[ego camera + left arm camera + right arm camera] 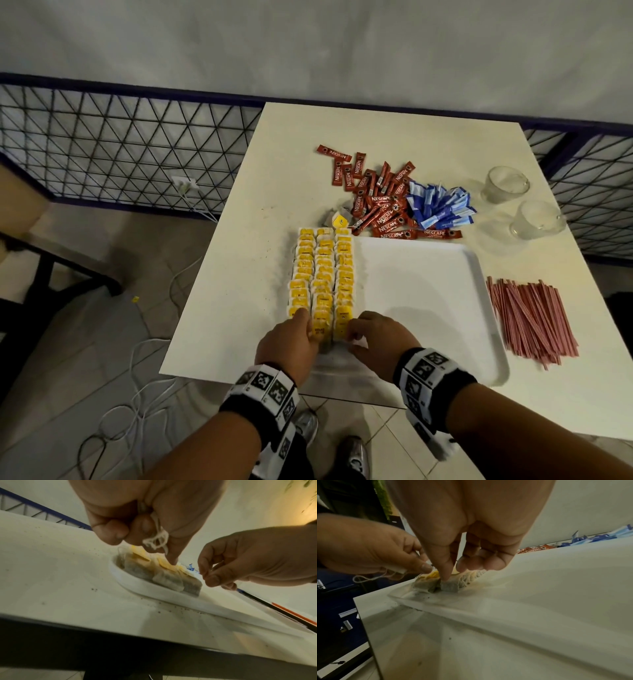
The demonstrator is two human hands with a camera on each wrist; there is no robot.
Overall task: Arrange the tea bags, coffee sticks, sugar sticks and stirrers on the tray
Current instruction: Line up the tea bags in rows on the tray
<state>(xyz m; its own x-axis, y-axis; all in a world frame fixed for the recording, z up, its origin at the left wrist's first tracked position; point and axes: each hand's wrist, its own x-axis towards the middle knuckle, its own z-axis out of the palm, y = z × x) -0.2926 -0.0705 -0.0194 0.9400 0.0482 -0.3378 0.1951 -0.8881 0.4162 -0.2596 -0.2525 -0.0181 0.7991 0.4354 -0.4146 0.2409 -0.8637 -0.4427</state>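
Note:
Yellow-tagged tea bags lie in three rows along the left side of the white tray. My left hand is at the near end of the middle row; its curled fingers hold a tea bag with a bunched white string, and one finger presses a yellow tag. My right hand pinches the nearest tea bag of the right row between thumb and fingers. Red coffee sticks and blue sugar sticks are piled behind the tray. Pink stirrers lie right of it.
Two glass mugs stand at the table's back right. One loose tea bag lies just beyond the rows. The white table's near edge is right behind my wrists. A mesh fence and floor cables are to the left.

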